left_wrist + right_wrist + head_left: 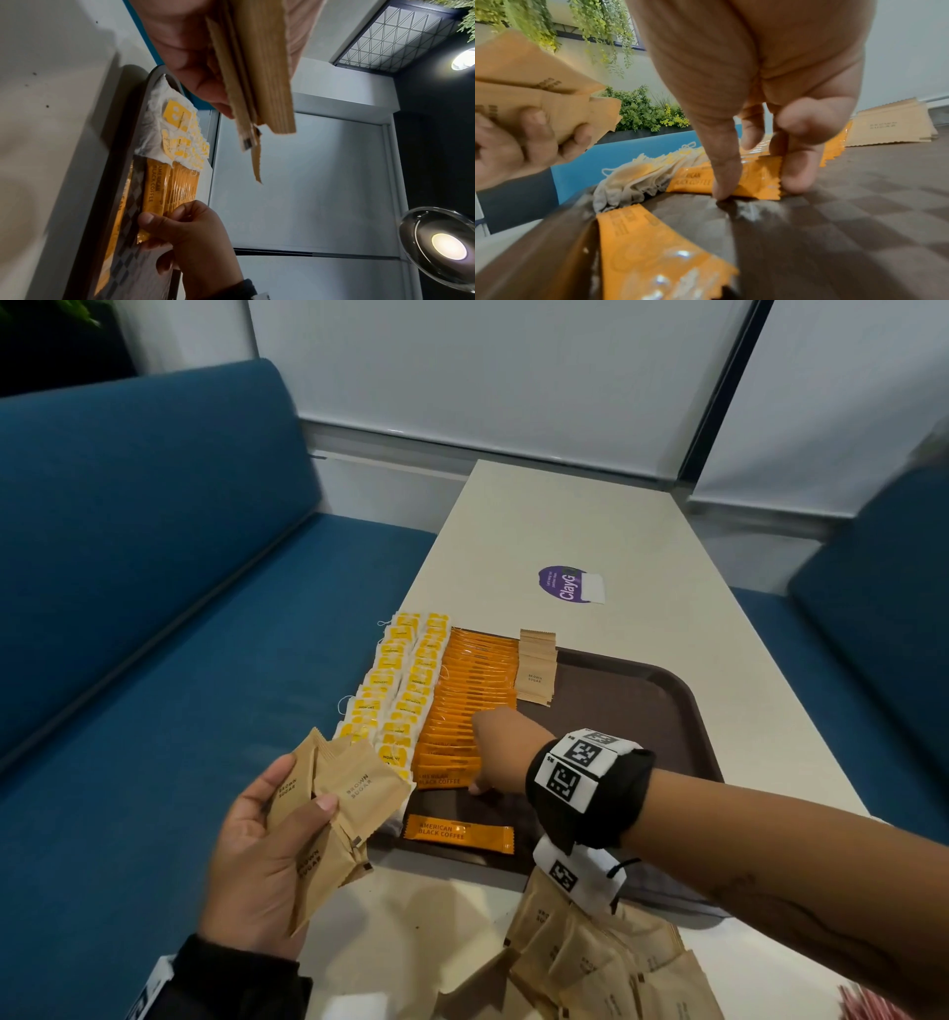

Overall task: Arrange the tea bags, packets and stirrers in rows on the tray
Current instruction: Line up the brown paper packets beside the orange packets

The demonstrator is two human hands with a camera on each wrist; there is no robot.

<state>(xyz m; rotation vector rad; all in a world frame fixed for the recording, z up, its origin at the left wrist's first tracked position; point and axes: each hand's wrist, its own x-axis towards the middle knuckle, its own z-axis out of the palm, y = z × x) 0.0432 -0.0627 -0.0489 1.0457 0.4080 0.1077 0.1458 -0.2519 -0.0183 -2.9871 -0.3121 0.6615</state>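
Note:
A brown tray (642, 711) carries two rows of yellow tea bags (395, 690), a row of orange coffee sticks (472, 690) and a short row of brown sugar packets (536, 667). My right hand (488, 778) is at the near end of the coffee row, thumb and curled fingers pinching the nearest coffee stick (757, 176) by its right end. One loose coffee stick (458, 833) lies flat at the tray's near edge. My left hand (303, 809) hovers left of the tray and grips several brown sugar packets (349, 793).
A heap of brown sugar packets (606, 963) lies on the white table (565, 516) in front of the tray. Red stirrers (868, 1006) show at the bottom right corner. A purple sticker (565, 584) sits beyond the tray. Blue benches (154, 608) flank the table.

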